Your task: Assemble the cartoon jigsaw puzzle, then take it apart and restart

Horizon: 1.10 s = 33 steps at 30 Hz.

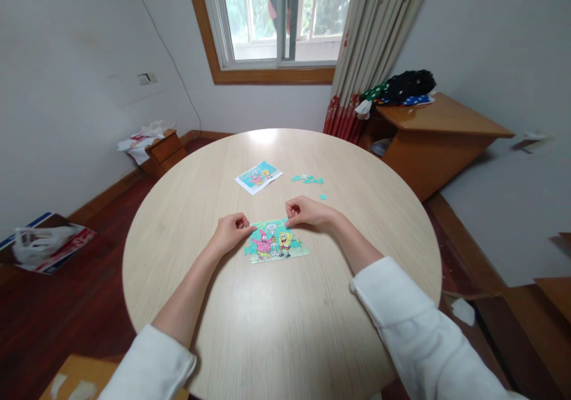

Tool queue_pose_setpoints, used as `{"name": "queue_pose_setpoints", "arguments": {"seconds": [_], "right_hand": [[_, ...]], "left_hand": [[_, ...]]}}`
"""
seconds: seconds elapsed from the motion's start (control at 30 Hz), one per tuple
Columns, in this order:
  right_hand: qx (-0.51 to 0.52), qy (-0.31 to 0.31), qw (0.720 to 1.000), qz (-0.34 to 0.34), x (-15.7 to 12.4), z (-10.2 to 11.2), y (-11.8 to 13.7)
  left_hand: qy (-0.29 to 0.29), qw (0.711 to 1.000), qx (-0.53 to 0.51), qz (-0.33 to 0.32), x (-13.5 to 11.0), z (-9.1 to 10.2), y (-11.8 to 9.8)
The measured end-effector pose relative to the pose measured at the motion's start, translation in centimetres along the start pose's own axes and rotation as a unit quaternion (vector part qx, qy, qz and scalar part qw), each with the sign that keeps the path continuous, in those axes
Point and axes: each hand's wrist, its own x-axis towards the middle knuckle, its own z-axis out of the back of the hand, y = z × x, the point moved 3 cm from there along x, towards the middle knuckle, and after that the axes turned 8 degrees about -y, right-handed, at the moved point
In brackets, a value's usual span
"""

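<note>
A small cartoon jigsaw puzzle (pixel 276 243) lies near the middle of the round wooden table (pixel 214 197). My left hand (pixel 231 232) rests at the puzzle's top left corner, fingers curled and pinching at its edge. My right hand (pixel 307 212) sits at the top right edge, fingers also curled down onto the puzzle. Whether either hand holds a loose piece is hidden. Both white sleeves are pushed up my forearms.
A printed reference picture (pixel 259 177) lies farther back on the table. Several loose teal pieces (pixel 307 180) sit to its right, one piece (pixel 323 197) closer. A wooden desk (pixel 439 132) stands at the right, a low cabinet (pixel 163 150) at the left.
</note>
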Motion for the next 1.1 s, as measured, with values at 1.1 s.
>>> {"name": "queue_pose_setpoints", "arguments": {"seconds": [1.1], "right_hand": [[-0.351, -0.434, 0.828, -0.058, 1.8, 6.1, -5.7]], "left_hand": [[-0.041, 0.999, 0.004, -0.009, 0.3, -0.3, 0.9]]}}
